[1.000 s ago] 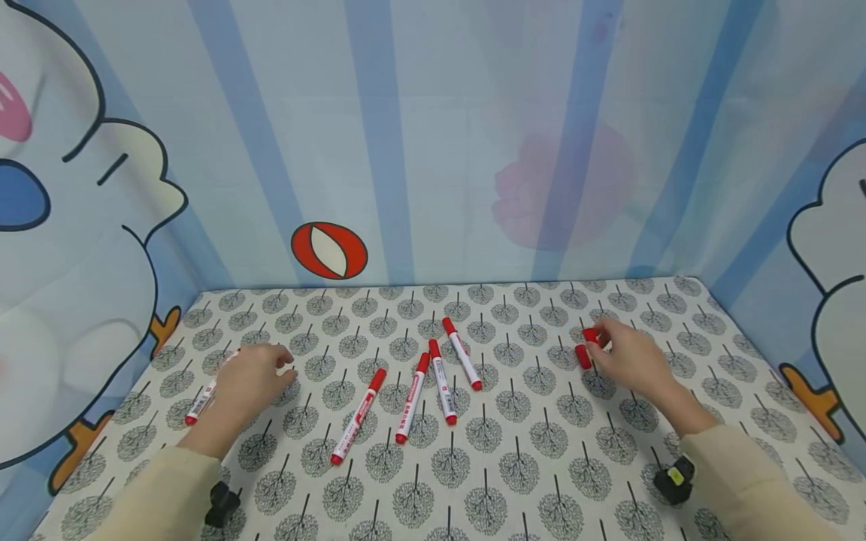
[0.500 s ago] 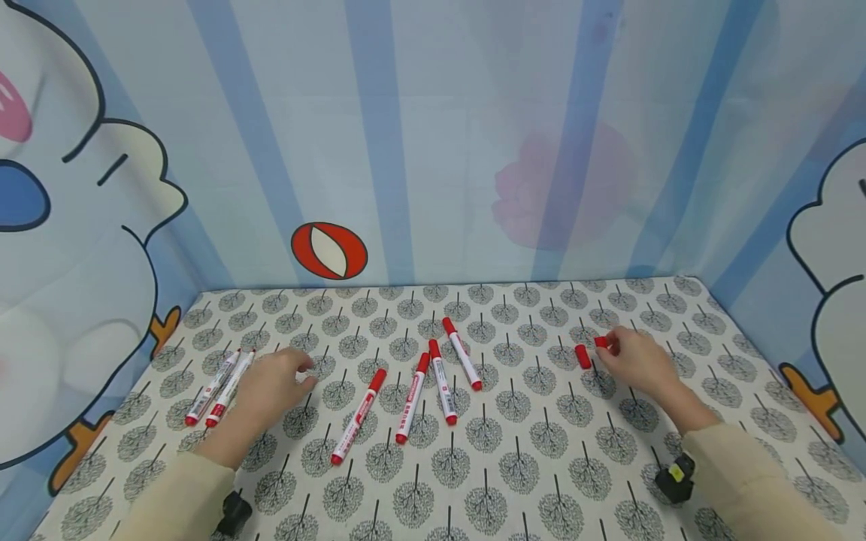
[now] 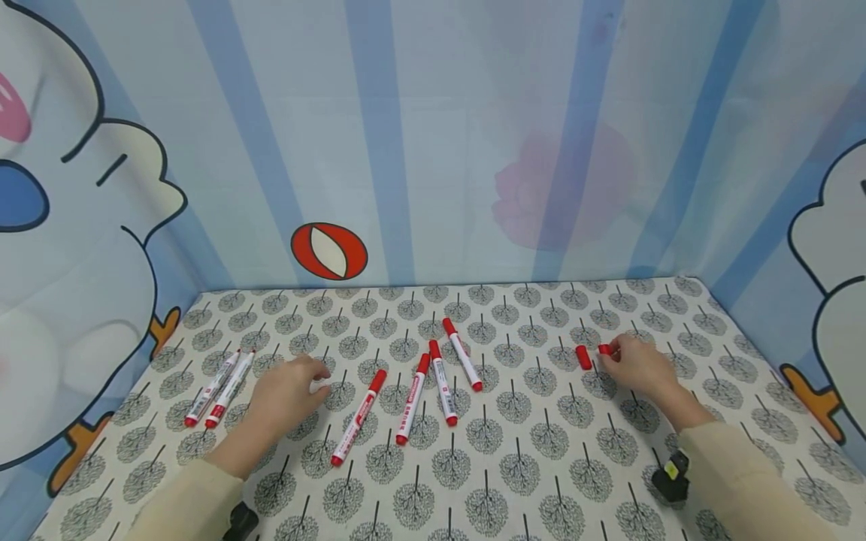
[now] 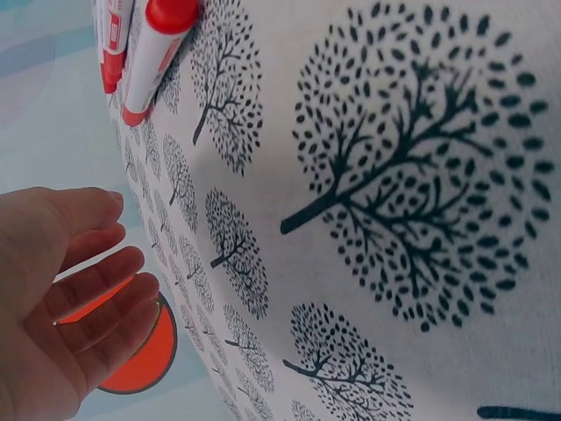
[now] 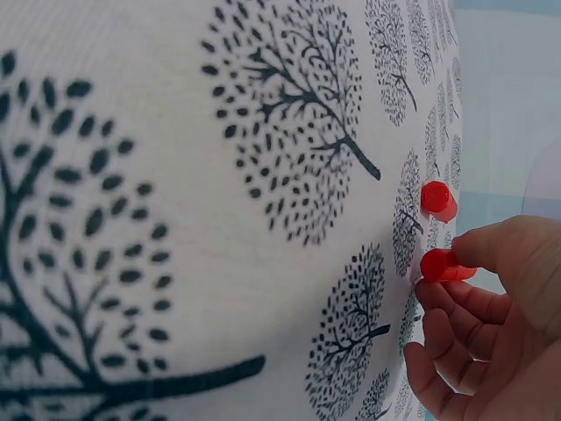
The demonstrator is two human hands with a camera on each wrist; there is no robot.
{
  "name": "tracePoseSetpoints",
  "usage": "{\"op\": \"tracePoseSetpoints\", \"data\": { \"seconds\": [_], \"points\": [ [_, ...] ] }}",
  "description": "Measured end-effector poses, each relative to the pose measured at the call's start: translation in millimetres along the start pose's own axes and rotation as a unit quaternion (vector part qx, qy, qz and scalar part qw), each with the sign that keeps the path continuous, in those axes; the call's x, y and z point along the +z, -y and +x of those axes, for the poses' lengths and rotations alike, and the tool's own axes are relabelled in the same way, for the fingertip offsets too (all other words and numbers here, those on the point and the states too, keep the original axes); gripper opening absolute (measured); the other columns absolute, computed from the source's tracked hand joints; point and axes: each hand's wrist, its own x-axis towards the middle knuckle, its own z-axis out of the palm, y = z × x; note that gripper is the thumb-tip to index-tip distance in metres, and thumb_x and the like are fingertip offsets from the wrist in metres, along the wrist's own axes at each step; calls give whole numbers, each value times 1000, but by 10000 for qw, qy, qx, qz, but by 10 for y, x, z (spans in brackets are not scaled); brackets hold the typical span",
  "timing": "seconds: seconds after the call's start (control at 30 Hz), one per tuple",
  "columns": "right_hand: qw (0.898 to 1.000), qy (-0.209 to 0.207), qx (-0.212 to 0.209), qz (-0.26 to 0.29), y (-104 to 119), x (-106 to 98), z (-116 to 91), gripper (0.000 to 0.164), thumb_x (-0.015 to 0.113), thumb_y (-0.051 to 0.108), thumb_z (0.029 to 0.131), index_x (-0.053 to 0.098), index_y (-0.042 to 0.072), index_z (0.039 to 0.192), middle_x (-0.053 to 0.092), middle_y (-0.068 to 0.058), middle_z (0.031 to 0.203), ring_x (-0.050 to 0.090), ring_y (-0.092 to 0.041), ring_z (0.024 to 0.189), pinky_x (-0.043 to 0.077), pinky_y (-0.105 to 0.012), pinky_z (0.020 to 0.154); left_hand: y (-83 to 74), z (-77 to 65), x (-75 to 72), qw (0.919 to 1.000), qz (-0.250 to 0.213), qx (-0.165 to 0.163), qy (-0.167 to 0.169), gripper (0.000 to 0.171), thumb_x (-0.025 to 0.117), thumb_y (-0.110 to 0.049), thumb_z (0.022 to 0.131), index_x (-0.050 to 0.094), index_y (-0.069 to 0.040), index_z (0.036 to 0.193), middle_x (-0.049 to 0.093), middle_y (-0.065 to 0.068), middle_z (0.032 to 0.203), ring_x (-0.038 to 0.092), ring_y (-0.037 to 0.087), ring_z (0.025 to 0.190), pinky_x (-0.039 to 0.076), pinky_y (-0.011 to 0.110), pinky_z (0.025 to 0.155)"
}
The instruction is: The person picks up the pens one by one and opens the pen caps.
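My right hand [image 3: 639,366] pinches a small red marker cap [image 5: 445,266] between thumb and fingertips, at the cloth's surface. Just left of it, apart, lies another red cap [image 3: 583,358]. Over the left part of the cloth my left hand [image 3: 286,397] holds nothing; in the left wrist view its fingers are loosely bent. The nearest capped marker on its right is a white one with a red cap [image 3: 359,418]. More capped markers lie in the middle: one [image 3: 413,399], a second [image 3: 443,383] and a third [image 3: 463,355]. Two markers without caps, one [image 3: 213,388] beside another [image 3: 231,388], lie at the left.
A white cloth [image 3: 514,473] printed with dark trees covers the table. Behind it hangs a blue striped backdrop [image 3: 446,150] with cartoon figures. Wrist cameras sit on the left wrist [image 3: 240,521] and the right wrist [image 3: 671,479].
My left hand has moved right, away from the two uncapped markers, which now show fully. My right hand has shifted slightly right and down with the pinched cap, widening its gap from the other cap.
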Motion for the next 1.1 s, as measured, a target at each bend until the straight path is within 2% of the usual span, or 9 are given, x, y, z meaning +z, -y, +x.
{"op": "tracePoseSetpoints", "data": {
  "seconds": [0.23,0.43,0.63,0.73,1.1],
  "points": [
    [10000,64,51,-26,14,22,23,36,52,24,90,54,-9,103,62,-22,89,56,-22,64,44,-34,52,-70,-6,21,9998,41,187,-39,19,73,-19,76,69,-9,92,68,6,96,64,19,75,50,29,56],
    [9999,52,116,15,47,50,42,35,51,23,90,54,-10,104,63,-24,93,59,-25,67,46,-35,55,-141,-17,42,9999,-121,55,110,20,72,-20,77,69,-10,94,66,5,99,63,19,78,51,31,60],
    [9998,-14,220,5,56,69,65,35,50,22,90,53,-10,103,63,-25,92,60,-26,68,47,-36,56,-214,-23,40,9996,-129,-122,215,19,72,-20,76,69,-13,94,65,4,100,61,16,70,44,23,48],
    [9997,-46,237,23,55,78,71,35,50,22,90,53,-10,104,63,-25,92,59,-26,67,46,-36,55,-235,-38,45,9997,-107,-92,206,19,71,-21,76,69,-13,93,65,4,101,60,14,67,40,19,44],
    [9997,-6,262,-12,55,64,67,40,47,26,91,52,-10,107,61,-26,93,58,-29,69,46,-38,57,-253,-59,60,9999,-47,78,71,19,73,-22,75,69,-14,92,65,0,91,60,12,66,43,20,48]
  ]
}}
